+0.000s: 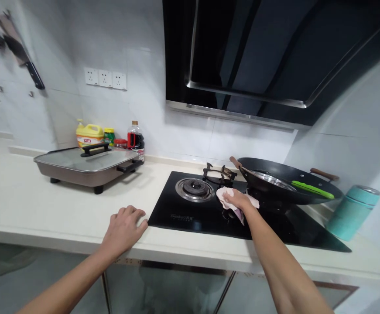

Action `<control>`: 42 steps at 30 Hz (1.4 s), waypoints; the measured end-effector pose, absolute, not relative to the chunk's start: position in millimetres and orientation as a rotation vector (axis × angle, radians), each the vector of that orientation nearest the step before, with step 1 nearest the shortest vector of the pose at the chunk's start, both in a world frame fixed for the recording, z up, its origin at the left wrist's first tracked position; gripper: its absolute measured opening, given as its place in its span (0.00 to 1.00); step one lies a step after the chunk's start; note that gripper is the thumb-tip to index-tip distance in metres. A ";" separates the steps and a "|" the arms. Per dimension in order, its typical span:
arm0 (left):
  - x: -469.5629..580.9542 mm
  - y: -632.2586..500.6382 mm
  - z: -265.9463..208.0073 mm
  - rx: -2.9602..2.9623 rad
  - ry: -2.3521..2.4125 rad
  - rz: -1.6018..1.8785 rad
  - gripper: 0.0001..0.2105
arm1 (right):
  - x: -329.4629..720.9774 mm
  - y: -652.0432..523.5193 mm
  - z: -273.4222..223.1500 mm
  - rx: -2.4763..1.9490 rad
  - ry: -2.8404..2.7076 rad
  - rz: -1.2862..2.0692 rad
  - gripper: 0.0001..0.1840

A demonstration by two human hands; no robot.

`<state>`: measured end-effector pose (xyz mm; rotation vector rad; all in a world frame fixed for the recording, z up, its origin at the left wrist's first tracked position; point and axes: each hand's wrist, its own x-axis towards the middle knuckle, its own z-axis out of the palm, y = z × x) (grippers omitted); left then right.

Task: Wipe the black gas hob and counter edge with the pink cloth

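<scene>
On the black glass gas stove [173, 205], my right hand [237, 199] presses a pale pink cloth [224, 200] to the surface, just right of the left burner [196, 189]. The fingers are bunched over the cloth. My left hand [124, 229] rests on the pale countertop [88, 213] by the stove's front left corner, fingers spread and holding nothing. The burner's pan support [220, 174] is set at the back edge of the stove. A large black wok [307, 196] sits over the right side, with a green-handled utensil [312, 189] and a shiny metal lid or pan inside.
Left on the counter stands an electric griddle [72, 176] with a glass lid. Behind it are a yellow detergent jug [90, 135] and a dark sauce bottle [135, 139]. A turquoise canister [353, 213] leans at right. The range hood [242, 56] overhangs the stove.
</scene>
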<state>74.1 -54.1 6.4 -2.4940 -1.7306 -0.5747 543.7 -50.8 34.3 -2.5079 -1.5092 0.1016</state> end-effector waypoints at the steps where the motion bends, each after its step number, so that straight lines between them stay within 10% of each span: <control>1: 74.3 -54.8 6.7 -2.496 -1.731 -0.578 0.21 | 541.7 -53.1 37.2 -2.533 -1.520 0.112 0.37; 20: 74.0 -54.9 1.9 -2.479 -1.704 -0.630 0.18 | 464.8 -33.4 50.0 -2.361 -1.973 0.063 0.41; 42: 67.4 -44.9 -2.5 -2.481 -1.651 -0.576 0.22 | 493.4 -207.5 9.0 -2.156 -1.917 -0.241 0.19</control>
